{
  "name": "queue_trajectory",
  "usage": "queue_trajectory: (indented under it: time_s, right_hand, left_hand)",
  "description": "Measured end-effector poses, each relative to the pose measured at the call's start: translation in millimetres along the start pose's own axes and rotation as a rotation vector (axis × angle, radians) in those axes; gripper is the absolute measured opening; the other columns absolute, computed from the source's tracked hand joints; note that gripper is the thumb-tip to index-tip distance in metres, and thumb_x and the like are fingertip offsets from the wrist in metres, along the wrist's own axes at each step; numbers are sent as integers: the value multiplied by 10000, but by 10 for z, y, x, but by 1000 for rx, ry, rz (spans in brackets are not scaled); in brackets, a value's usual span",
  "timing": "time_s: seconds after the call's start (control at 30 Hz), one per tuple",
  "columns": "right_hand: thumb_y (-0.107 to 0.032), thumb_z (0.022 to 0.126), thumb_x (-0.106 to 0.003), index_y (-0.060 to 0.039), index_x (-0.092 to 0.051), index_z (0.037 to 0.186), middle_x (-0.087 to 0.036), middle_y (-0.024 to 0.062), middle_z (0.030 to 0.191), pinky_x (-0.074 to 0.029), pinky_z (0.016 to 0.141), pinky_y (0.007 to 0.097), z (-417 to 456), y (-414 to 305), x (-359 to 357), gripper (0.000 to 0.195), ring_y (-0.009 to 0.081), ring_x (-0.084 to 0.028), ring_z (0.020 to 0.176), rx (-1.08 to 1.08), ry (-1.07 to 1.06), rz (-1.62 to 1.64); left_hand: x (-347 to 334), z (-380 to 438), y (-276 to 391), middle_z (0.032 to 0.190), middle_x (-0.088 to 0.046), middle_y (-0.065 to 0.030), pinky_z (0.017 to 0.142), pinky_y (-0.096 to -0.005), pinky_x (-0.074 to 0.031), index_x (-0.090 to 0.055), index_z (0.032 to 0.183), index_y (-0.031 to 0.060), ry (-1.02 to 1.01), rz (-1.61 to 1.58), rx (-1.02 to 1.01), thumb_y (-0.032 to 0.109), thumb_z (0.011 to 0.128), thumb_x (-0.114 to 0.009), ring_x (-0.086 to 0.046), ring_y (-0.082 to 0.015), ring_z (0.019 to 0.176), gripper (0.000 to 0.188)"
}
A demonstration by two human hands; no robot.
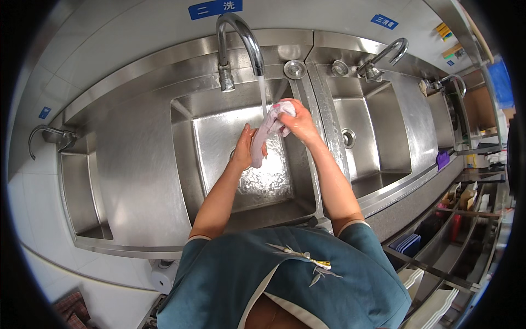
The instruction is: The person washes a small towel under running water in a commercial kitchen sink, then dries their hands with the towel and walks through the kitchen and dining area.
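Observation:
A wet, pale pink cloth [269, 127] hangs bunched between my hands over the middle stainless steel sink [187, 156]. My right hand [299, 121] grips its gathered upper end. Against the lower, hanging length rests my left hand [245, 149], its thumb and fingers on either side of the cloth. Water runs from the gooseneck faucet [248, 39] in a stream [262, 94] that meets the cloth near its upper part. Shallow rippling water covers part of the basin floor, and my left hand partly hides the drain.
A strainer basket [295, 69] sits on the rim by the faucet. To the right is a second sink [370, 123] with its own faucet [382, 57]; a narrower sink [80, 193] stands far left. A steel rack [444, 246] with trays and boxes is at lower right.

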State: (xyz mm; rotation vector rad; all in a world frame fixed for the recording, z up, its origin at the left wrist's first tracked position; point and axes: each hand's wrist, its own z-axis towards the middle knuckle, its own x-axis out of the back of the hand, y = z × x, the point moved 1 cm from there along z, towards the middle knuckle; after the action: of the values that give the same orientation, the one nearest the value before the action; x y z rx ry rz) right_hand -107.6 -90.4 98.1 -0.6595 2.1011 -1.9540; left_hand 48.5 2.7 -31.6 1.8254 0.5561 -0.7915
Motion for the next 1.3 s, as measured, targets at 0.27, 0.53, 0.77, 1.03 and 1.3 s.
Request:
queue_trajectory:
  time_s: [0.27,0.53,0.77,1.03,1.3]
  right_hand:
    - [-303,677,-722,-75,-613,853,-575,77,969,-522,691,428,-710,476,-869,308,316,-613,830,530,-55,-641]
    - [-247,743,-633,-90,-620,856,-602,165,862,-504,655,428,-299,397,-822,194,352,-608,778,479,223,-543]
    - [-230,740,-624,-27,-600,777,-588,215,829,-481,686,441,126,725,-548,208,398,-598,770,110,345,-412]
    - [-160,739,-621,-24,-552,759,-557,187,790,-487,670,408,-390,639,-887,153,349,-602,743,606,187,-401]
    - [-154,712,-651,-24,-535,758,-562,212,794,-497,663,416,-391,667,-837,180,381,-604,770,360,289,-395]
  left_hand:
    - [-5,136,-213,798,-620,-39,555,-300,-472,-587,860,93,111,-494,-65,361,927,-483,-581,-157,603,295]
    - [-5,200,-189,800,-580,-20,572,-292,-468,-559,862,94,128,-406,-122,326,931,-462,-566,-134,691,261]
    - [-338,167,-100,825,-608,-48,610,-297,-498,-581,931,59,175,-354,11,301,931,-438,-597,-152,700,281]
    - [-205,98,-178,706,-586,-52,557,-338,-493,-576,839,93,150,-458,-48,329,907,-456,-597,-192,631,273]
    - [-101,257,-191,741,-601,-40,568,-322,-491,-576,892,72,317,-363,-38,267,916,-470,-594,-165,675,223]
